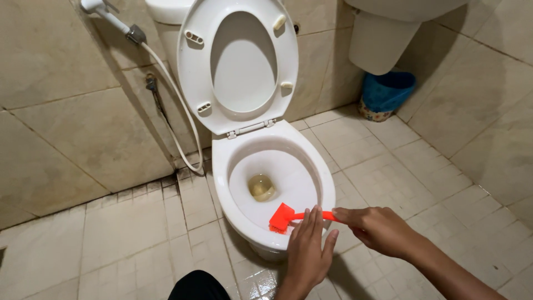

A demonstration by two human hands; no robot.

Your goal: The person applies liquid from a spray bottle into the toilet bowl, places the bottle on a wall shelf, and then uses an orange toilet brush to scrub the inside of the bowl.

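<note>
The right hand (pixel 377 228) is grasping the handle of an orange brush (pixel 282 216), whose head is lying inside the toilet bowl (pixel 327 183) at its near rim, lower centre of the frame. The left hand (pixel 308 247) is resting flat and released beside the head. Splashing could be reaching both hands, and the thin handle could be slipping. The raised seat (pixel 194 61) and wall hose (pixel 177 105) are crowding the upper left; open floor (pixel 422 166) is lying to the right.

One toilet (pixel 272 183), one orange brush (pixel 283 218), two hands (pixel 311 253), one blue bin (pixel 387 93)
</note>
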